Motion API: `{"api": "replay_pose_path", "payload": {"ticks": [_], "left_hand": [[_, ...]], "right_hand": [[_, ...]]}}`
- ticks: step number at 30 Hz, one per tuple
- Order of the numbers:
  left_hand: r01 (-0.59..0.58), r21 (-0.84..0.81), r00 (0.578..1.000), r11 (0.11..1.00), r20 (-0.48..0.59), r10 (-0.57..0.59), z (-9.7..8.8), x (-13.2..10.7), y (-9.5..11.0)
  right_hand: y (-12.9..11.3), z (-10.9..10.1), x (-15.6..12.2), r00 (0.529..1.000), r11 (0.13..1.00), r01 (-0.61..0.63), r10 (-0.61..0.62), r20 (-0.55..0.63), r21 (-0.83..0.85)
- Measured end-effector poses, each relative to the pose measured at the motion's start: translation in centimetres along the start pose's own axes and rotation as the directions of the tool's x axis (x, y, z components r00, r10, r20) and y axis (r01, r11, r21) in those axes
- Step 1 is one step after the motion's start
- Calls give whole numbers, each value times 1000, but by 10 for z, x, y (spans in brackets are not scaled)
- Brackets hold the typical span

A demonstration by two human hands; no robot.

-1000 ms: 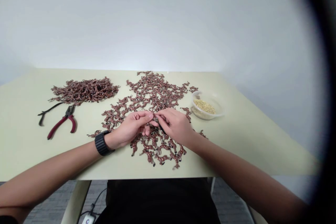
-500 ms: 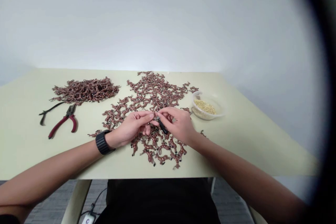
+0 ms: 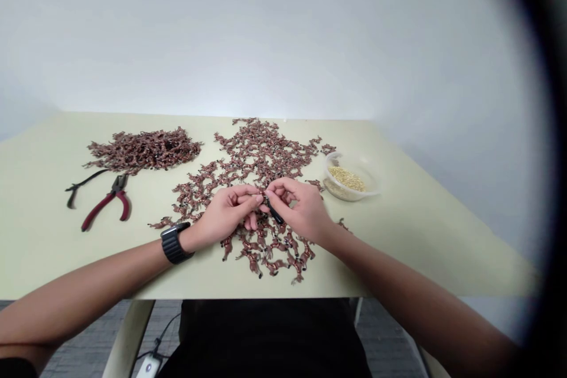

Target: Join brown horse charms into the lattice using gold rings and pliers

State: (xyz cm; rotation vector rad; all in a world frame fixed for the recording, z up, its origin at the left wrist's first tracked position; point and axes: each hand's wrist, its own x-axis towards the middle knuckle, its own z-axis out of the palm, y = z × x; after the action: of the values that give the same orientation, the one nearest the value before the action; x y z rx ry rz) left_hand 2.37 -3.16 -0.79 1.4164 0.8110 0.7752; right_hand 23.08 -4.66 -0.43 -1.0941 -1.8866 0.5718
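Note:
Both hands meet over the spread of small brown deer-like figurines (image 3: 250, 159). My left hand (image 3: 233, 209), with a dark watch on its wrist, is closed, thumb against fingers, at a tiny reddish-brown piece (image 3: 263, 192) that looks like one of the figurines; the fingertips mostly cover it. My right hand (image 3: 301, 207) is closed in a pinch at the same spot, its thumb and index finger almost touching the left fingertips. A slim black-handled tool (image 3: 275, 212) sticks out below the right fingers, its tip hidden between the hands.
A denser heap of brown figurines (image 3: 146, 150) lies at the back left. In front of it are red-handled pliers (image 3: 116, 192) and a thin black forked piece (image 3: 80, 186). A clear round tub (image 3: 374, 189) with small gold-coloured bits stands right of the hands on the pale table (image 3: 420, 236).
The fingers of both hands have shifted slightly closer together, covering more of the tool's tip. The view has tilted a little; the piles, pliers and tub stay put.

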Motion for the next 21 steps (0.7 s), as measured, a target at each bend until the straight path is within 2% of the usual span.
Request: {"api": "replay_pose_path", "payload": {"ticks": [8,13,17,21], "left_hand": [[-14,34,1000,999,15,14,1,-2,2],[-47,115,999,992,5,47,0,-3,-3],[-58,201,997,978,-32,65,0,-4,-6],[-102,329,992,939,-33,119,1,-6,-5]], "right_hand": [[6,3,-2,995,991,96,-94,25,-95],[7,2,-2,985,970,172,-168,38,-173],[9,3,-3,949,901,313,-312,53,-301],[12,3,-3,904,793,421,-408,130,-439]]}}
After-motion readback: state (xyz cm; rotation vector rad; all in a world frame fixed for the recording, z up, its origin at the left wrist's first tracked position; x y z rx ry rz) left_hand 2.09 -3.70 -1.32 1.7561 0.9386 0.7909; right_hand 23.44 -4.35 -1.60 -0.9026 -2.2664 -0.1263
